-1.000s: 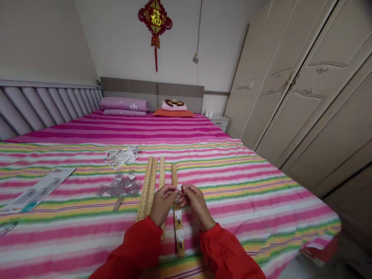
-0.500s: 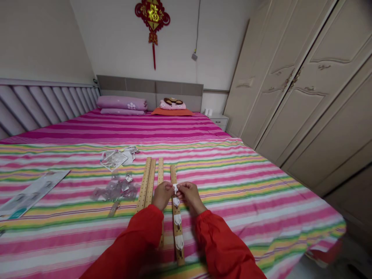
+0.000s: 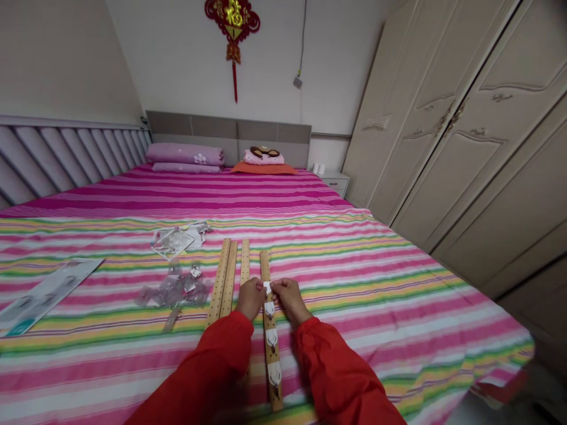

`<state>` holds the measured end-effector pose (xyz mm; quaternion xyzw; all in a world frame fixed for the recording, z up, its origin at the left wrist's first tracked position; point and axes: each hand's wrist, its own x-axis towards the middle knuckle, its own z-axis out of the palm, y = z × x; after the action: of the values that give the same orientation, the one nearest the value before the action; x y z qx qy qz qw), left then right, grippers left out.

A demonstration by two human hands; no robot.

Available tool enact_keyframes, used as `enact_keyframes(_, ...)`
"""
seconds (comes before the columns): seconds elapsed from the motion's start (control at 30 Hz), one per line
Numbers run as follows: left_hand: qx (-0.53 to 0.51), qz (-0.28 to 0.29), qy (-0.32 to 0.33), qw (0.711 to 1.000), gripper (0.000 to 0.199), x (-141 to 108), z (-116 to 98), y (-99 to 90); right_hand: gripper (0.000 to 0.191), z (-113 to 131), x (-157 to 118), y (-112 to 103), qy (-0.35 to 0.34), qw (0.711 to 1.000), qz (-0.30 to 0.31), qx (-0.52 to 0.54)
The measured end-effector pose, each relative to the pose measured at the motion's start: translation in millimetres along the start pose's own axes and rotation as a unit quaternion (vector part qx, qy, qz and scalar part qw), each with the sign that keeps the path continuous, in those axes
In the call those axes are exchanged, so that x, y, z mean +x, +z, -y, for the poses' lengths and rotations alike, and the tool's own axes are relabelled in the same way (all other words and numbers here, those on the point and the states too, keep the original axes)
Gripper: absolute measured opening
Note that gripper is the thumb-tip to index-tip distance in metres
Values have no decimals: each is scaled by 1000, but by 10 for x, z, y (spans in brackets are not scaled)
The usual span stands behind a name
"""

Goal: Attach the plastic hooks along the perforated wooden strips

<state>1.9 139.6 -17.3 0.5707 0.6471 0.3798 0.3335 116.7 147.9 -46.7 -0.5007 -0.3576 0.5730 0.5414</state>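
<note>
1 head-worn camera, looking forward and down along the bed [image 3: 407, 330].

This single view looks from above the bed's near edge, at the wearer's own eye level, and faces the far edge, where the headboard [image 3: 186, 127] stands. Closest to it are the wearer's 2 sleeves, rising from the bottom; the left hand [image 3: 251, 298] and right hand [image 3: 290, 300] show a little farther off, below the middle. The tilt is slight enough to take in the wall [image 3: 274, 59] beyond. The coverage is wide: the rail [image 3: 75, 159] along the bed's left edge, the near right corner low down, and the wardrobe [image 3: 425, 141] past the right edge, leaning in the view.
</note>
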Motion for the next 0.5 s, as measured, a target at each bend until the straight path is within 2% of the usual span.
enact_keyframes(0.5, 108, -9, 80, 991, 16, 39, 131, 72, 14, -7, -1, 27, 21, 1000, -16, -4)
